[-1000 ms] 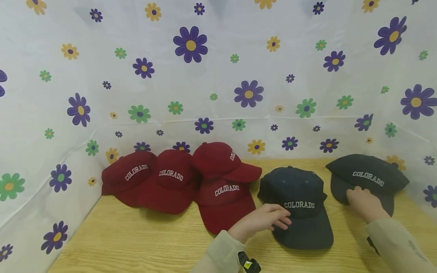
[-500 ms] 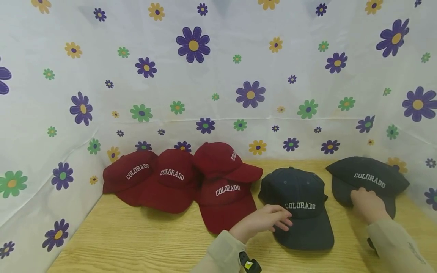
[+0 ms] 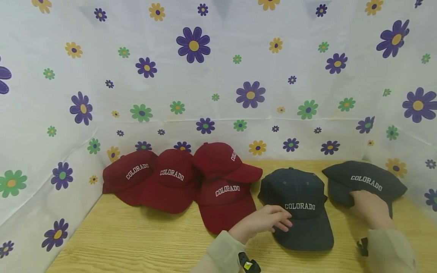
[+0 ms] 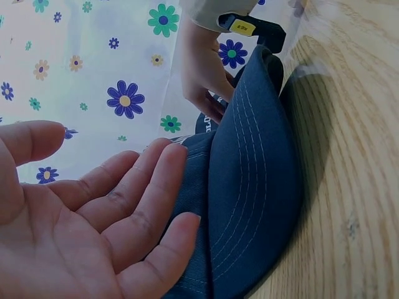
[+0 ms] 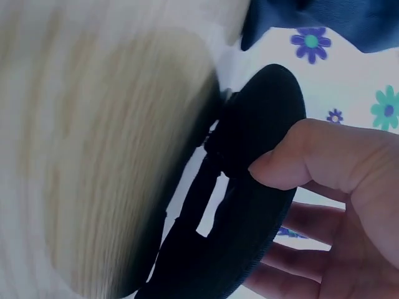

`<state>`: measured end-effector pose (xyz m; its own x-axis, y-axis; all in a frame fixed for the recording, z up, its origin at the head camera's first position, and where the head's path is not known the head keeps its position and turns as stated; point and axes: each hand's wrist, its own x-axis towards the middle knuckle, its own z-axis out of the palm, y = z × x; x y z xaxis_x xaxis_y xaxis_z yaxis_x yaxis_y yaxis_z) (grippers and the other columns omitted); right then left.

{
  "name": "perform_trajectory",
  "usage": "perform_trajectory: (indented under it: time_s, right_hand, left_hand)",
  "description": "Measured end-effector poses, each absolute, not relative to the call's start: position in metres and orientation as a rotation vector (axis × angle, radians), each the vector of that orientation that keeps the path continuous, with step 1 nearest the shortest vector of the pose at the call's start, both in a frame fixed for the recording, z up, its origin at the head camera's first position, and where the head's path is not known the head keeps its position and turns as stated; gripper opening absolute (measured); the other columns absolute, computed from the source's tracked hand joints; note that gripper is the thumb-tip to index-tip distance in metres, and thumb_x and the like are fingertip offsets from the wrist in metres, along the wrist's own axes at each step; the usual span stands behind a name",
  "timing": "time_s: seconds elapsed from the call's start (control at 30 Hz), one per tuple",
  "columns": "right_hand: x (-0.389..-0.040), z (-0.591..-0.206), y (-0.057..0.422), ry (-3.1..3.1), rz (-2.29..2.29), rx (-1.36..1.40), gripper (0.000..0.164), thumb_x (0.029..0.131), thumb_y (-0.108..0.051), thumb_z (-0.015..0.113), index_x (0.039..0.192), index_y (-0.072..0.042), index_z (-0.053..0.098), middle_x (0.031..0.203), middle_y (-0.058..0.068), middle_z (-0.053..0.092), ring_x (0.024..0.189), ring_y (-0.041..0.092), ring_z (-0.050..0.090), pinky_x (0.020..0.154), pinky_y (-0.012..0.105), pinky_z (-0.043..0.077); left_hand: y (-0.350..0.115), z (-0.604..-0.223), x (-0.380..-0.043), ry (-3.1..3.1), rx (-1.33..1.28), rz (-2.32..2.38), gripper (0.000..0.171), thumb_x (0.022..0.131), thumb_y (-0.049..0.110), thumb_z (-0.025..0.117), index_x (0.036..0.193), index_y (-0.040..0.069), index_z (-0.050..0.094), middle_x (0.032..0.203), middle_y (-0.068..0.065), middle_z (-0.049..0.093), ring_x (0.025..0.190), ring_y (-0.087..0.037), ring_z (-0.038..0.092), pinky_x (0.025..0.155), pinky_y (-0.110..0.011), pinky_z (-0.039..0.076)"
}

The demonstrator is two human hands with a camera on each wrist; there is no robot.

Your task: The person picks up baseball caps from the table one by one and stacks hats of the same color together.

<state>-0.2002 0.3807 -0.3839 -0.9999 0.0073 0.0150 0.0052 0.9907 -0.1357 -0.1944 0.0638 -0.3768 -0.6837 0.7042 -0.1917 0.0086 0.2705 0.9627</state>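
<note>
At the right of the head view, my right hand pinches the brim of a dark cap lettered COLORADO. The right wrist view shows the thumb on the underside of the brim and the fingers behind it, with the cap's strap lower down near the wood. My left hand is held loosely with fingers extended over the left edge of a navy cap's brim. In the left wrist view its palm faces the camera, holding nothing. That navy cap sits brim toward me.
Left of the navy cap are several dark red caps: one at the far left, one overlapping it, and one resting on another. Flower-printed white cloth walls the wooden table at the back and sides.
My right hand has drawn the dark cap slightly toward me and to the left, its wrist turning. My left hand and the other caps have stayed in place.
</note>
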Motion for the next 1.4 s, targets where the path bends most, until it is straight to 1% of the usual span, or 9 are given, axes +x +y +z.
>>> perform_trajectory:
  time_s: [0.23,0.43,0.53,0.7,0.8,0.9,1.03,1.13,1.4]
  right_hand:
    - [-0.198,-0.382,0.379,-3.137,0.242,-0.077,0.049,0.073,-0.017,0.066,0.114,0.007,0.053,0.108,0.034,0.047,0.090,0.052,0.047,0.064,0.056,0.041]
    - [-0.194,-0.378,0.375,-2.978,0.254,-0.105,0.037,0.080,-0.003,0.049,0.116,0.005,0.053,0.104,0.032,0.047,0.082,0.053,0.044,0.052,0.054,0.039]
    - [-0.192,-0.377,0.375,-2.850,0.260,-0.129,0.036,0.077,0.002,0.044,0.111,0.005,0.056,0.104,0.032,0.048,0.080,0.054,0.044,0.048,0.051,0.037]
    - [-0.190,-0.374,0.378,-2.648,0.262,-0.183,0.037,0.072,0.007,0.040,0.103,0.007,0.060,0.099,0.031,0.053,0.076,0.052,0.046,0.042,0.045,0.035]
    - [-0.191,-0.372,0.381,-2.525,0.229,-0.210,0.037,0.069,0.009,0.041,0.100,0.007,0.061,0.094,0.030,0.056,0.074,0.051,0.049,0.044,0.049,0.037]
    - [-0.189,-0.368,0.380,-2.416,0.250,-0.248,0.036,0.067,0.013,0.043,0.098,0.008,0.060,0.093,0.031,0.057,0.078,0.051,0.050,0.059,0.055,0.040]
    - [-0.183,-0.357,0.373,-2.307,0.344,-0.283,0.039,0.066,0.018,0.040,0.099,0.009,0.059,0.095,0.032,0.056,0.086,0.050,0.049,0.075,0.055,0.038]
    - [-0.178,-0.347,0.367,-2.225,0.380,-0.270,0.041,0.066,0.019,0.037,0.099,0.009,0.059,0.094,0.032,0.056,0.084,0.049,0.051,0.072,0.054,0.039]
    - [-0.164,-0.318,0.343,-2.036,0.360,-0.131,0.023,0.083,0.011,0.042,0.094,0.008,0.063,0.086,0.029,0.059,0.073,0.046,0.053,0.064,0.051,0.040]
  left_hand:
    - [0.063,-0.379,-0.196,1.929,0.628,1.454,0.030,0.094,0.024,0.042,0.109,0.002,0.056,0.093,-0.004,0.063,0.085,-0.016,0.061,0.067,-0.033,0.044]
    - [0.062,-0.379,-0.196,1.924,0.634,1.462,0.030,0.093,0.024,0.043,0.109,0.001,0.056,0.093,-0.004,0.063,0.085,-0.016,0.061,0.068,-0.034,0.045]
    - [0.061,-0.377,-0.195,1.921,0.634,1.469,0.030,0.093,0.024,0.043,0.109,0.001,0.056,0.092,-0.004,0.063,0.085,-0.016,0.061,0.069,-0.034,0.045]
    - [0.062,-0.378,-0.195,1.929,0.653,1.476,0.030,0.093,0.024,0.043,0.108,0.001,0.056,0.091,-0.002,0.064,0.083,-0.014,0.061,0.069,-0.033,0.046]
    - [0.063,-0.378,-0.196,1.926,0.655,1.477,0.031,0.093,0.024,0.043,0.109,0.001,0.056,0.091,-0.002,0.064,0.083,-0.014,0.061,0.069,-0.033,0.046]
    - [0.064,-0.376,-0.196,1.924,0.648,1.473,0.031,0.093,0.024,0.043,0.109,0.000,0.056,0.092,-0.003,0.064,0.084,-0.015,0.061,0.069,-0.033,0.045]
    - [0.064,-0.374,-0.195,1.924,0.652,1.478,0.031,0.094,0.022,0.042,0.109,0.000,0.056,0.093,-0.005,0.064,0.085,-0.016,0.061,0.070,-0.034,0.045]
    - [0.063,-0.373,-0.195,1.928,0.659,1.500,0.031,0.094,0.022,0.041,0.109,0.000,0.056,0.093,-0.005,0.064,0.086,-0.016,0.061,0.070,-0.033,0.045]
    - [0.061,-0.371,-0.198,1.953,0.619,1.629,0.031,0.094,0.026,0.042,0.107,0.002,0.057,0.094,-0.002,0.063,0.086,-0.013,0.060,0.071,-0.030,0.045]
